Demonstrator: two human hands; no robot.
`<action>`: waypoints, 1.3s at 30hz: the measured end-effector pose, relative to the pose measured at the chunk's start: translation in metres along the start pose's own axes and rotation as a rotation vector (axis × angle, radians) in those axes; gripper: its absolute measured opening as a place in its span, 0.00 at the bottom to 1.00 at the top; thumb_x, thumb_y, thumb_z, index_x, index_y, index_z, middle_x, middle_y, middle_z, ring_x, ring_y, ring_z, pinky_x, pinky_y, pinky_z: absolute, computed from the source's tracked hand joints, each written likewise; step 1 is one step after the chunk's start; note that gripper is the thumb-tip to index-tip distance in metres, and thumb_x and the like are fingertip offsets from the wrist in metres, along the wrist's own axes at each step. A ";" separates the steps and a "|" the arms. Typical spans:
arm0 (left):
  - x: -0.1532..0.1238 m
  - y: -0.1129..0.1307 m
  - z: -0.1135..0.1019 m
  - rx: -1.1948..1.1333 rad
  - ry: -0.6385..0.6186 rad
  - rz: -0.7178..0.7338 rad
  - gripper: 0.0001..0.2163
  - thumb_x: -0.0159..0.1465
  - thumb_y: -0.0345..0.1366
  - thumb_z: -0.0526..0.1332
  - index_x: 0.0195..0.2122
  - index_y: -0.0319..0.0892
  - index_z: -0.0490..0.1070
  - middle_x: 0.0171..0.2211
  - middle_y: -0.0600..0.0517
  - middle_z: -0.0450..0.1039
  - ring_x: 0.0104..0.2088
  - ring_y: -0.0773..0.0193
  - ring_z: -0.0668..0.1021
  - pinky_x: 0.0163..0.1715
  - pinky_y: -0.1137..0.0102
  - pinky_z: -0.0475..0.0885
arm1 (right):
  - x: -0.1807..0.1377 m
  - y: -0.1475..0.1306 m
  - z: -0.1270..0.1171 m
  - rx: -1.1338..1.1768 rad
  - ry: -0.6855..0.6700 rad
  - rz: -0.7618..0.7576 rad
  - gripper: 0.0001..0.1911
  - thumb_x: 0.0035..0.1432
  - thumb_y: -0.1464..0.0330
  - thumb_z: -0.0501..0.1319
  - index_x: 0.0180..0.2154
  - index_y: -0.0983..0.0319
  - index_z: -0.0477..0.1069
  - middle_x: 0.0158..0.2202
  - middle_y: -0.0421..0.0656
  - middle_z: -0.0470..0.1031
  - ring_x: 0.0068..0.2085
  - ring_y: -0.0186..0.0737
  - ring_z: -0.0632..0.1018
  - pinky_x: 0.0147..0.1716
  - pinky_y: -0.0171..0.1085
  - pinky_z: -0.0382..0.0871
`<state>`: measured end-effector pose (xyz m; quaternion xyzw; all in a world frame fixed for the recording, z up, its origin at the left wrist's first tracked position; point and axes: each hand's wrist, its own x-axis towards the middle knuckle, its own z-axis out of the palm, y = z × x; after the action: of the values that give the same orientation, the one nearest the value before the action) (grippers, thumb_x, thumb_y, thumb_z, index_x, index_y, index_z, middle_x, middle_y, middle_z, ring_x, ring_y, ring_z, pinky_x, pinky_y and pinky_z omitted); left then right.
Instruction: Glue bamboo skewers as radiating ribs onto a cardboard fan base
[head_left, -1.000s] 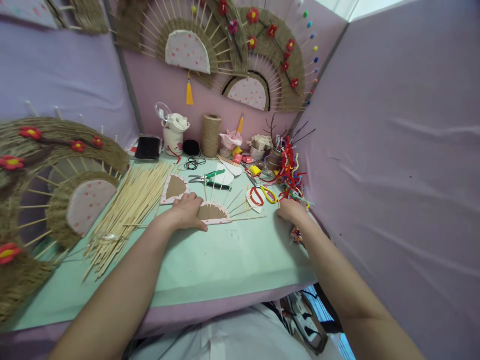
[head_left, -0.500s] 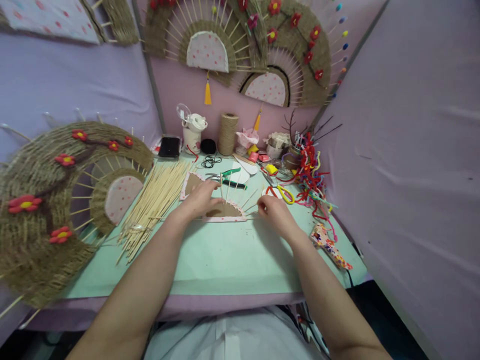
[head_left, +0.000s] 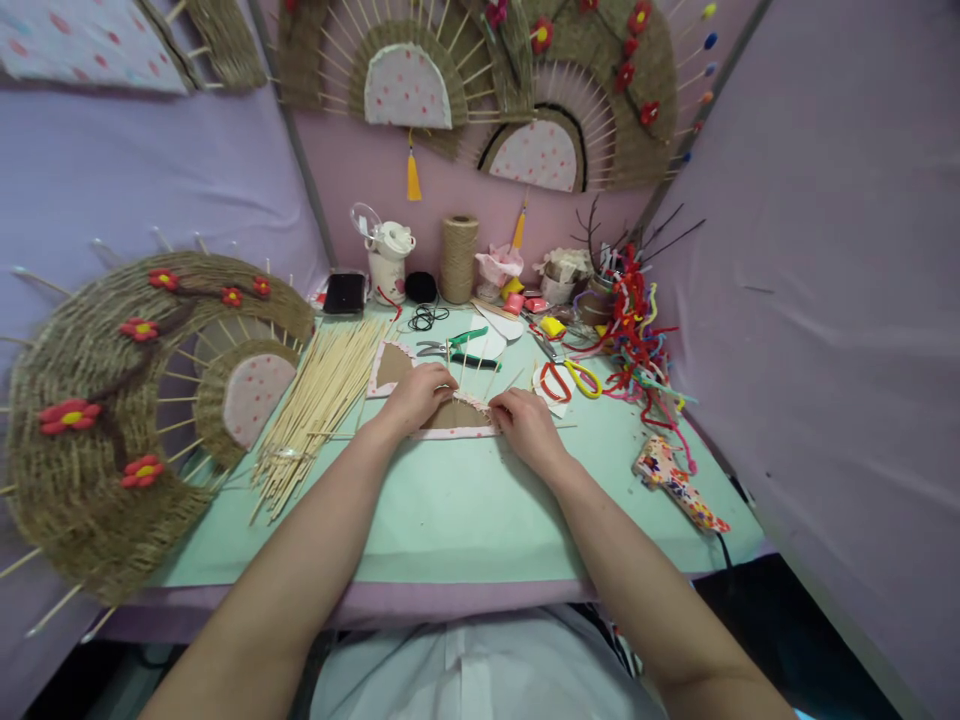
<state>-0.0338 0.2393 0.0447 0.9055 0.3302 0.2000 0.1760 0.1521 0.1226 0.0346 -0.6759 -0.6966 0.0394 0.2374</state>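
Purple cloth walls [head_left: 810, 300] stand around a counter covered in mint-green cloth [head_left: 450, 530], and big brown string fans with red flowers [head_left: 97, 440] rest at the left. On the middle of the counter lies a flat, brown, half-round card piece with a pink spotted edge [head_left: 461, 414], and thin pale wooden sticks [head_left: 463, 362] poke out from its curved far side. A second ago the right hand [head_left: 525, 425] was far over by the fuzzy red and bright-coloured wires [head_left: 634, 320]; now it is at the right part of that curved edge. The left hand [head_left: 420, 398] is at the left part, so both hands are busy on the same piece. Both sets of fingers are bent, with the tips at the edge, but I cannot tell if they pinch anything. Along the far side, a white patterned pot [head_left: 388, 275] has a white round thing at its top. To its right, past a tall brown spool of string [head_left: 458, 260], a small white pot [head_left: 556, 287] is heaped with cream-coloured bits. Farther right, a brown jar [head_left: 598, 297] holds dark twigs [head_left: 590, 228], with the fuzzy wires bunched beside it.
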 end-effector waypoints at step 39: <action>-0.003 -0.009 0.011 0.178 -0.026 0.176 0.15 0.63 0.27 0.54 0.38 0.44 0.82 0.37 0.46 0.77 0.40 0.57 0.73 0.43 0.62 0.69 | -0.014 -0.005 -0.006 -0.077 0.007 -0.018 0.12 0.64 0.70 0.56 0.41 0.57 0.78 0.40 0.44 0.74 0.44 0.40 0.71 0.43 0.40 0.51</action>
<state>-0.0357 0.2419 0.0299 0.9455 0.2636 0.1730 0.0811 0.1493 0.1076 0.0375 -0.6784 -0.7028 0.0079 0.2139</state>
